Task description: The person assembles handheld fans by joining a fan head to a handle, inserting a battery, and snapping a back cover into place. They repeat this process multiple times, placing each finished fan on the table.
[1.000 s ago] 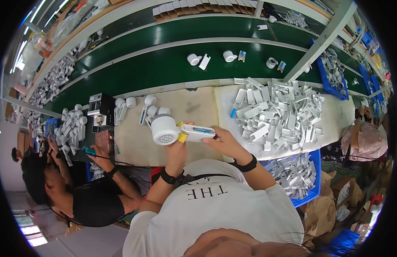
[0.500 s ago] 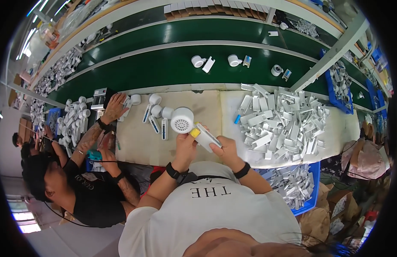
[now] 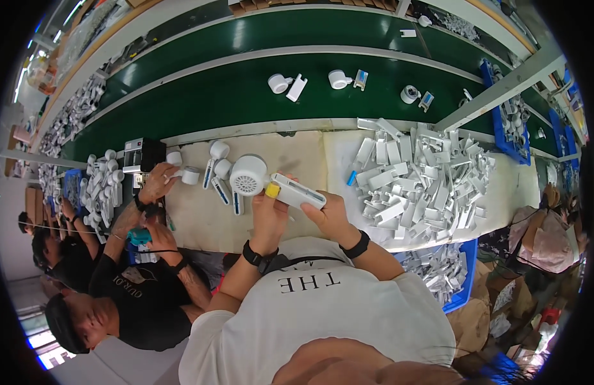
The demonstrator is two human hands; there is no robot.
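Before my chest, both hands hold a white handheld fan [image 3: 249, 176] with a round slotted grille at its left end. Its long white handle [image 3: 301, 190] points right, and a small yellow piece [image 3: 272, 190] sits at the joint between head and handle. My left hand [image 3: 269, 218] is closed round the handle near the yellow piece. My right hand [image 3: 329, 217] grips the handle's far right end, thumb on the near side. Several white fan bodies with narrow open handles [image 3: 221, 186] lie just left of the held one.
A heap of white handle covers [image 3: 399, 176] lies at right on the bench, a small blue piece [image 3: 351, 178] beside it. A blue crate [image 3: 465, 276] stands below the edge. Fan parts sit on the green conveyor [image 3: 213, 96]. At left, a co-worker's hand [image 3: 157, 183] reaches toward parts; the other holds a teal tool [image 3: 140, 236].
The handle has turned nearer to level, its long side now facing up. My right hand shifted with it. The co-worker's hand moved down from the black box, and the view has shifted slightly.
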